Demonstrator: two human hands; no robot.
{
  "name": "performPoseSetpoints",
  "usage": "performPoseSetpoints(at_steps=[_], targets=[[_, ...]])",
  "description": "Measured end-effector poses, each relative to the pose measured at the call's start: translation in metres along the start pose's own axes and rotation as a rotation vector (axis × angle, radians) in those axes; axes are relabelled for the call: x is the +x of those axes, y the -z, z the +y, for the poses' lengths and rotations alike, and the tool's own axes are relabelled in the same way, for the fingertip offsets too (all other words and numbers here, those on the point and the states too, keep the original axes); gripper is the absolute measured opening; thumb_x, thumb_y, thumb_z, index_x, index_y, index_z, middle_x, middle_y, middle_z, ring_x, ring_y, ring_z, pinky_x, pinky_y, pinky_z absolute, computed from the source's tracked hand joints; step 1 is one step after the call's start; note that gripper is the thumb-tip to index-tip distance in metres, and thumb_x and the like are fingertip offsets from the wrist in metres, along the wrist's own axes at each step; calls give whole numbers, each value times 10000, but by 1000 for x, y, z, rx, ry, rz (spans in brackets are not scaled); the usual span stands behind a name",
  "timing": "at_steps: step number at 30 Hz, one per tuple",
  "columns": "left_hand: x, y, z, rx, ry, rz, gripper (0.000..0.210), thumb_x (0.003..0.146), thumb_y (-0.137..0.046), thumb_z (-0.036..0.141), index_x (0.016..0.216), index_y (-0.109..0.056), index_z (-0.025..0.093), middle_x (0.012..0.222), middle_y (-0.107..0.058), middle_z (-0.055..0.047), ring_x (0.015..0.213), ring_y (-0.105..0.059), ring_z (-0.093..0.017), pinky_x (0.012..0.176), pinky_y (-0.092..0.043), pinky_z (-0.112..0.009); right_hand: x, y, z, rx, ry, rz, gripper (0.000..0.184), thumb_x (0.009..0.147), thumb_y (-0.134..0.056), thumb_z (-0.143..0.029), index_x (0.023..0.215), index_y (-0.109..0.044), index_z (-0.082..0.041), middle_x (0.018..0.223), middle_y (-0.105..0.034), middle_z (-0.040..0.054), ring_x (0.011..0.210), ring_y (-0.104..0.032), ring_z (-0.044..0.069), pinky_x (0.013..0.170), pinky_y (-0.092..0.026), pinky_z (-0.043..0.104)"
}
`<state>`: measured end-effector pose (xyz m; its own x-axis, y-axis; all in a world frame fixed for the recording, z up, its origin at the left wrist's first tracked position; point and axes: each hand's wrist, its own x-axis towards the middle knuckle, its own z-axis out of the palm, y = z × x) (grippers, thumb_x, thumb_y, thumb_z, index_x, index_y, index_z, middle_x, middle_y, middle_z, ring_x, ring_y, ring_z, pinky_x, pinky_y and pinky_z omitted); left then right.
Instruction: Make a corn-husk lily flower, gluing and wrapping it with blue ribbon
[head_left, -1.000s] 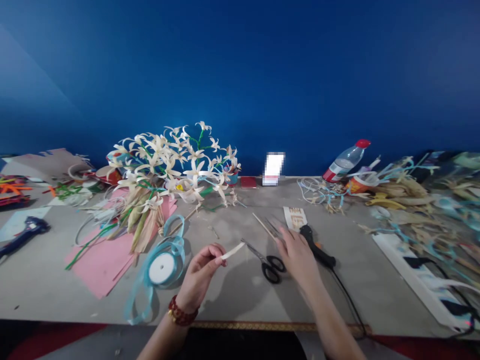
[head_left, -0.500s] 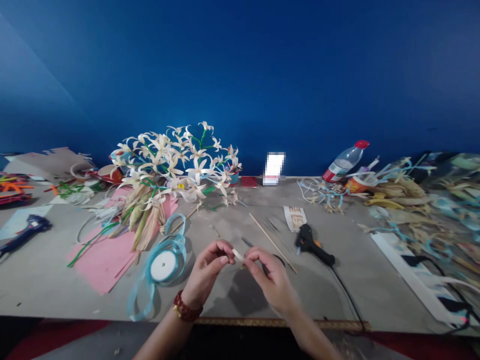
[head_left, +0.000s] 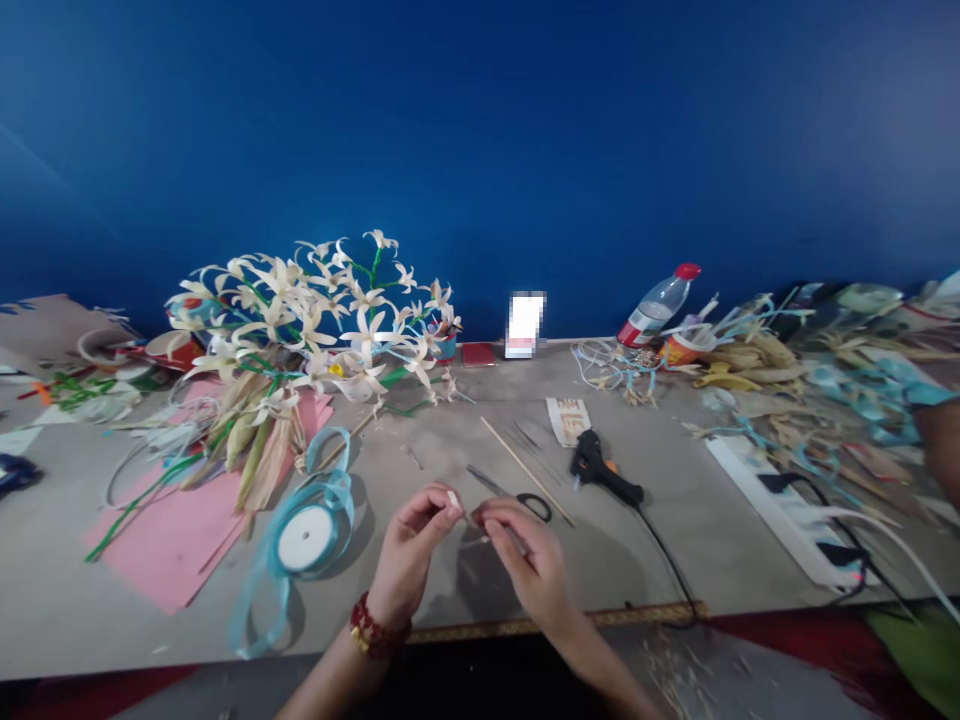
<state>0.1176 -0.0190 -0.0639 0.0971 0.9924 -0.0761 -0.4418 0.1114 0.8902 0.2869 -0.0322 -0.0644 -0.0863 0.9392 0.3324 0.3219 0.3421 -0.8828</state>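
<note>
Over the front of the table, my left hand [head_left: 411, 545] pinches a small pale strip [head_left: 453, 499] between thumb and fingers, its end showing above the thumb. Close beside it, my right hand [head_left: 529, 560] has its thumb and fingertips pressed together. Whatever lies in that pinch is thin and mostly hidden. Just beyond my hands lie scissors [head_left: 534, 506] with dark handles and a thin wooden stick [head_left: 525, 468]. Left of them, a roll of light blue ribbon [head_left: 306, 538] has its loose end trailing toward the table edge.
White flowers on green stems [head_left: 367, 320] stand at the back left, above pink paper [head_left: 161, 545]. A black glue gun [head_left: 606, 472] lies to the right, near a power strip [head_left: 787, 510]. Behind are a bottle [head_left: 660, 305] and a bright phone-like screen [head_left: 525, 325]. Someone's arm [head_left: 943, 440] enters at right.
The view has turned to the right, so things on the table appear farther left. The pale strip, earlier stretched between both hands, now shows at my left fingertips. An arm has appeared at the right edge.
</note>
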Motion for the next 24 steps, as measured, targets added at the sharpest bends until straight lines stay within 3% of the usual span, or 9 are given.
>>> performPoseSetpoints(at_steps=[3, 7, 15, 17, 19, 24], targets=[[0, 5, 9, 37, -28, -16, 77, 881, -671, 219, 813, -655, 188, 850, -600, -11, 839, -533, -135, 806, -416, -234, -9, 20, 18, -322, -78, -14, 161, 959, -516, -282, 1004, -649, -202, 996, -696, 87, 871, -676, 228, 743, -529, 320], [-1, 8, 22, 93, -38, -89, 135, 925, -609, 239, 803, -622, 182, 782, -590, -9, 786, -531, -137, 764, -412, -246, -19, 38, 40, -710, -210, -130, 202, 910, -545, -266, 1091, -589, -187, 1105, -683, 114, 831, -713, 267, 631, -529, 336], [2, 8, 27, 261, -40, -183, 175, 924, -606, 287, 801, -596, 163, 768, -583, -28, 753, -532, -157, 729, -417, -284, -9, 44, 43, -885, -360, -293, 99, 862, -552, -188, 954, -587, -197, 963, -720, 104, 764, -711, 257, 588, -456, 295], [3, 8, 28, 281, -48, -185, 180, 923, -607, 291, 798, -591, 162, 768, -589, -31, 745, -529, -156, 730, -418, -287, -6, 49, 45, -822, -394, -272, 75, 853, -547, -224, 912, -588, -202, 902, -718, 101, 758, -694, 256, 594, -442, 297], [3, 8, 30, 301, -64, -186, 184, 924, -603, 294, 798, -589, 161, 766, -595, -34, 744, -532, -158, 734, -417, -291, -6, 52, 45, -604, -461, -241, 111, 853, -538, -300, 905, -576, -210, 832, -707, 79, 702, -672, 233, 573, -439, 289], [5, 0, 32, 314, -97, -219, 182, 931, -589, 281, 793, -580, 163, 772, -592, -38, 758, -548, -168, 744, -418, -301, -11, 47, 17, 334, -636, -323, 323, 846, -578, -517, 928, -501, -215, 797, -668, 18, 528, -585, 132, 539, -470, 269]])
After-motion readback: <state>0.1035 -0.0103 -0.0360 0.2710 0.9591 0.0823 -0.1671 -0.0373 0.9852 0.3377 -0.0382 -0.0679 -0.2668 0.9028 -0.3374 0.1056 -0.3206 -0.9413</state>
